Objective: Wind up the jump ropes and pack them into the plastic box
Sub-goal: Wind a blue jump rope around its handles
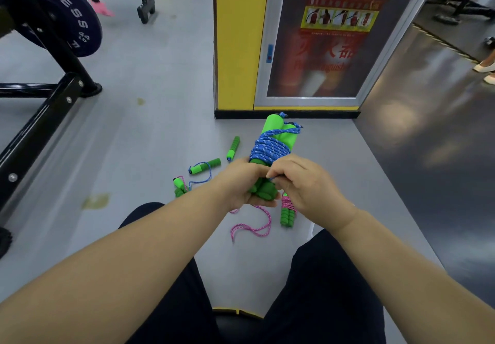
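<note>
Your left hand (242,182) is wrapped around the lower end of the bundled jump rope (270,145), fingers clamped on its dark green foam grips. Your right hand (302,182) sits against it, thumb and forefinger pinched on what appears to be the blue cord's loose end, though the pinch point is partly hidden. The bundle consists of two bright green handles held side by side, bound around the middle by many tight turns of blue speckled cord (267,148), and it points away from you, raised off the grey floor (150,118).

Beyond and left of your left hand lie two loose green handles (233,148) joined by a thin blue cord. Just below your right hand rests a second rope (286,212), its green handles wrapped in pink cord, with a pink tail (251,227) trailing loose on the floor. Further left stands a weight rack (45,97).
</note>
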Demonstrator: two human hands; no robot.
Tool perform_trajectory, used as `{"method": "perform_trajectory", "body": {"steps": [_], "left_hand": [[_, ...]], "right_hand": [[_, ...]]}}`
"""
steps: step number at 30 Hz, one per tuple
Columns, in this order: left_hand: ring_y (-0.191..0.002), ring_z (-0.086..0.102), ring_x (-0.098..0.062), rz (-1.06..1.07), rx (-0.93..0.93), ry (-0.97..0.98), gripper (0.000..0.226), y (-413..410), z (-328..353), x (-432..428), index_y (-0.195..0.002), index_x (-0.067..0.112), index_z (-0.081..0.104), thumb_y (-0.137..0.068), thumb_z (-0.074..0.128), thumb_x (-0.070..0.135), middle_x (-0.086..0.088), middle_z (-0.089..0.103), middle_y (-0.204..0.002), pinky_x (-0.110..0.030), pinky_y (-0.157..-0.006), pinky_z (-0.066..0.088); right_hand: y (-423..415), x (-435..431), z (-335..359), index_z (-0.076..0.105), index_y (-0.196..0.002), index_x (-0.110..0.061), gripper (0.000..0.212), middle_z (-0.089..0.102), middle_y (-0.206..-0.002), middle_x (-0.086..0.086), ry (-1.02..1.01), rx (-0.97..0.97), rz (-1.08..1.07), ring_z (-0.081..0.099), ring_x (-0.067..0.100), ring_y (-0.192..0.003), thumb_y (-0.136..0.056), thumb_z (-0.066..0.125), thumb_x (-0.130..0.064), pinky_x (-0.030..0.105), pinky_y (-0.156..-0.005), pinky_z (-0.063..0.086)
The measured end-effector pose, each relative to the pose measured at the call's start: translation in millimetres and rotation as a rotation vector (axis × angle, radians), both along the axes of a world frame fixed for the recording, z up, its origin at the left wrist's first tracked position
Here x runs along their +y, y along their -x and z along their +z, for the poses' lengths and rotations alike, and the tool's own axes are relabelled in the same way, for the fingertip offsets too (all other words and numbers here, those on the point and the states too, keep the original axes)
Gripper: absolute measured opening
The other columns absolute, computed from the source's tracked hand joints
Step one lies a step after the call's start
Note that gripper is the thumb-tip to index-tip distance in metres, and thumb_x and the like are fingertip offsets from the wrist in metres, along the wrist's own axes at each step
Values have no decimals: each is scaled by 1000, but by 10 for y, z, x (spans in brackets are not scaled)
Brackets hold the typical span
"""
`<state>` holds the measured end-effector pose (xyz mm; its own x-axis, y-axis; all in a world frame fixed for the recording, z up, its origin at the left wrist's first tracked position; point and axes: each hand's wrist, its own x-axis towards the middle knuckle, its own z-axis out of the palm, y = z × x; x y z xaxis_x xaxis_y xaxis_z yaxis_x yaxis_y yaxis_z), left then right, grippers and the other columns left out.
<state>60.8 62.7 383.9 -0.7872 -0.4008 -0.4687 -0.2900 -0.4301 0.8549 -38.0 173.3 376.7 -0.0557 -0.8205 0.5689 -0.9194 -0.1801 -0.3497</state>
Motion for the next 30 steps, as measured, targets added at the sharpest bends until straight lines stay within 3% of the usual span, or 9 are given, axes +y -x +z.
{"method": "perform_trajectory", "body": {"steps": [4,6,8,10,16,19,23,26,30], "left_hand": [[-73,65,-26,75,89,-18,24,-6,-25,26,-112,8,54,-89,57,5,-15,65,-95,-40,-62,59],[-76,66,-27,89,100,-23,37,-12,-48,6,-124,7,47,-89,58,6,-16,64,-104,-40,-63,60],[-72,67,-27,88,107,-45,40,-22,-70,-7,-126,8,43,-89,57,6,-15,65,-100,-42,-64,60],[-69,67,-28,90,117,-71,37,-28,-82,3,-126,9,41,-91,54,8,-14,66,-95,-42,-63,60],[-75,66,-27,134,141,-61,37,-3,-118,43,-128,13,40,-94,52,20,-16,61,-110,-42,-63,60],[-84,66,-28,143,170,-56,36,12,-152,68,-126,15,43,-93,54,26,-14,63,-111,-47,-71,59],[-99,68,-25,196,123,76,45,55,-210,89,-117,20,49,-84,61,48,-8,65,-116,-52,-81,56],[-91,69,-19,214,168,51,36,65,-235,120,-118,19,47,-89,58,38,-5,66,-110,-43,-70,59],[-96,68,-22,249,176,62,37,78,-308,133,-120,20,47,-89,59,36,-8,65,-115,-39,-66,59]], "right_hand": [[-46,85,-141,68,-86,-2,16,61,-92,-1,35,-259,-35,57,7,-88,-85,56,-13,12,-81,47],[-107,119,-140,66,-89,-12,8,63,-94,-6,-5,-541,-78,60,2,-89,-86,59,-15,14,-79,50],[-169,105,-82,62,-90,-17,8,65,-85,-1,2,-931,-190,64,5,-76,-88,60,-9,18,-70,54],[-175,59,-45,60,-87,-14,6,63,-77,4,26,-1148,-345,62,8,-62,-86,64,-9,22,-59,54],[-170,-44,-49,63,-85,-11,7,61,-73,0,-252,-1170,-525,54,8,-56,-85,66,-18,20,-50,49],[-205,-78,-11,60,-79,-11,10,58,-74,1,-194,-1403,-541,52,11,-59,-88,55,-14,24,-53,48],[-276,-91,-26,60,-80,-12,20,61,-72,-4,-171,-1222,-560,58,6,-63,-83,66,-31,16,-54,48],[-273,-97,-89,63,-79,-15,15,64,-80,1,-129,-929,-634,60,12,-71,-80,70,-28,18,-60,51],[-322,-139,-143,62,-75,-17,8,65,-79,2,-90,-814,-635,61,14,-73,-81,67,-19,26,-68,53]]}}
